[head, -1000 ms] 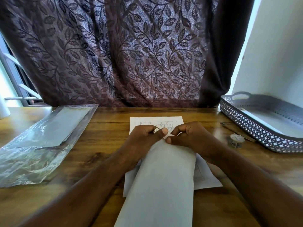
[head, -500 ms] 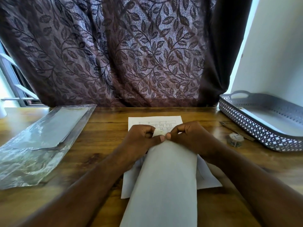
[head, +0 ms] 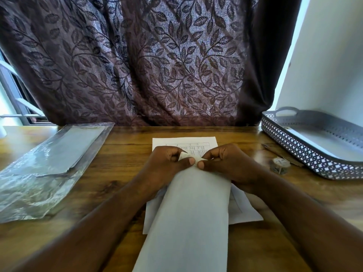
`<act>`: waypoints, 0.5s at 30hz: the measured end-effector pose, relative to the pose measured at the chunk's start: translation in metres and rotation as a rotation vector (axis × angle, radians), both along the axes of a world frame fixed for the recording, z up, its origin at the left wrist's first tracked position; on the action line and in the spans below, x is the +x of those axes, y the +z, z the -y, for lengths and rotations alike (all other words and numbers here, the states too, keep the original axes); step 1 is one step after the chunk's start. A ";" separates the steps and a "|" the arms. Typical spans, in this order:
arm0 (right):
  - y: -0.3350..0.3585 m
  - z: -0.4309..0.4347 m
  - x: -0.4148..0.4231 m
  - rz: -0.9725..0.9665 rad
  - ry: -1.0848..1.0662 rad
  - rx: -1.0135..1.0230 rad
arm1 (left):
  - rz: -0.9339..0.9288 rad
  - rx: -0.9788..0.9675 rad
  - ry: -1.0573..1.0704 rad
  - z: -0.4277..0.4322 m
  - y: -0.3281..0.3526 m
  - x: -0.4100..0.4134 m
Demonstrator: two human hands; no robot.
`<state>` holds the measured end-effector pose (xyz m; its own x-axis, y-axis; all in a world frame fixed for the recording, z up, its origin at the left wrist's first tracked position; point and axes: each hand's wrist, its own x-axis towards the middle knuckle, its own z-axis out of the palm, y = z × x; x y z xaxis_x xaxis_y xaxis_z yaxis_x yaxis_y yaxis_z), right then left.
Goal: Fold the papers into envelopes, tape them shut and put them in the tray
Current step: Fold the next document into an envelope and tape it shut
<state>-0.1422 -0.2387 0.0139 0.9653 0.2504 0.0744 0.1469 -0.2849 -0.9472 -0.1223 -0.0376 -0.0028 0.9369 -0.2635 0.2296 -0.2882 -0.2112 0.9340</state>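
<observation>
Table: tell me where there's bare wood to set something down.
Bare table lies between the plastic sleeve and the left hand, and along the far edge ahead of the printed sheet. The middle is taken by the folded paper and right hand. It is crowded around the tape roll beside the tray.

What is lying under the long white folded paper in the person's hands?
Under the long white folded paper lies a flat white printed sheet with a table on it, resting on the wooden table. Its middle is covered.
</observation>
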 end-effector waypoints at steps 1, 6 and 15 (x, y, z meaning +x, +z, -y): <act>-0.001 0.000 -0.001 -0.022 0.002 0.031 | 0.015 0.001 0.001 -0.001 0.000 0.000; -0.002 -0.003 -0.003 -0.072 0.007 0.067 | 0.046 -0.002 0.002 0.001 0.004 -0.006; 0.001 -0.002 -0.002 -0.115 0.047 0.082 | 0.051 0.017 0.059 -0.003 0.008 -0.004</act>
<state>-0.1440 -0.2371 0.0147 0.9560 0.2931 -0.0143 0.0471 -0.2013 -0.9784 -0.1265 -0.0351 0.0055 0.9382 -0.2121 0.2734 -0.3220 -0.2454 0.9144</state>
